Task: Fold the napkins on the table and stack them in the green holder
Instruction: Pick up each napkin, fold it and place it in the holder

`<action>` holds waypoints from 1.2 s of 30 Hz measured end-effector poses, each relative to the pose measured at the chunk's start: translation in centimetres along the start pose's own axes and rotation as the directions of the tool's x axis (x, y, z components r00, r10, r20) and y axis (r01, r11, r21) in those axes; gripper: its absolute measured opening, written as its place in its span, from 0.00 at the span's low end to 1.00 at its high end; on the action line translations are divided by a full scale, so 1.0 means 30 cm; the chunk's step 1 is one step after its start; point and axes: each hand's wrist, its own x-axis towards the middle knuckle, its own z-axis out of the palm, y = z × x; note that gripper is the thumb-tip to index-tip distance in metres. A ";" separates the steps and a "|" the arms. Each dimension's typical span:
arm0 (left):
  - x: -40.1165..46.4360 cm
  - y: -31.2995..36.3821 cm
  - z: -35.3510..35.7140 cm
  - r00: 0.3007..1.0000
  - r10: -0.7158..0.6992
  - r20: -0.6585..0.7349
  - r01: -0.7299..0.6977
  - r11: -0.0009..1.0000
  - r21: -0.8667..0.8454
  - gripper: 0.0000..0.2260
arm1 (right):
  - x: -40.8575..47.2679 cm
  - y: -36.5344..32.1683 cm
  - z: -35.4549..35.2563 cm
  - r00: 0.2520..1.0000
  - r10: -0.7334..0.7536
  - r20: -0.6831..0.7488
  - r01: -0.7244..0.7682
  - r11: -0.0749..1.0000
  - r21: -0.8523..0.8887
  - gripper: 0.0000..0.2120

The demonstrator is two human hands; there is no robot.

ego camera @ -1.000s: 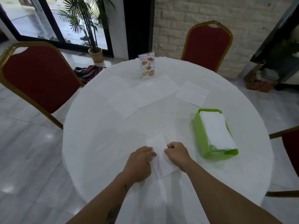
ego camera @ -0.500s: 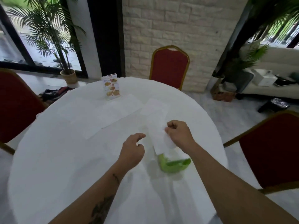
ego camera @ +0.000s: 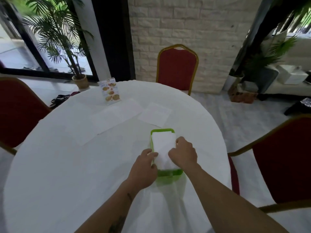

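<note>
The green holder (ego camera: pixel 162 131) stands on the round white table (ego camera: pixel 67 165), right of centre. A folded white napkin (ego camera: pixel 162 145) lies on top of the stack inside it. My right hand (ego camera: pixel 184 153) rests on the napkin's right side with fingers curled on its edge. My left hand (ego camera: pixel 143 163) is at the holder's near left rim, its fingers touching the napkin's left edge. Unfolded white napkins lie flat farther back: one (ego camera: pixel 154 113) just behind the holder, others (ego camera: pixel 114 116) overlapping to its left.
A menu card (ego camera: pixel 110 91) stands near the table's far edge. Red chairs with gold frames stand at the far side (ego camera: pixel 176 68), the left (ego camera: pixel 18 111) and the right (ego camera: pixel 282 158). A potted palm (ego camera: pixel 67 46) stands by the window.
My right hand lifted the folded napkin off the table in front of me and laid it in the green holder. My left hand followed to the holder. The camera view tilted up and shifted.
</note>
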 end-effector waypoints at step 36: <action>0.208 -0.967 -0.565 0.977 -0.187 0.107 0.145 0.938 0.315 0.29 | -0.077 -0.583 0.683 0.893 -0.169 0.416 0.286 0.928 -0.237 0.26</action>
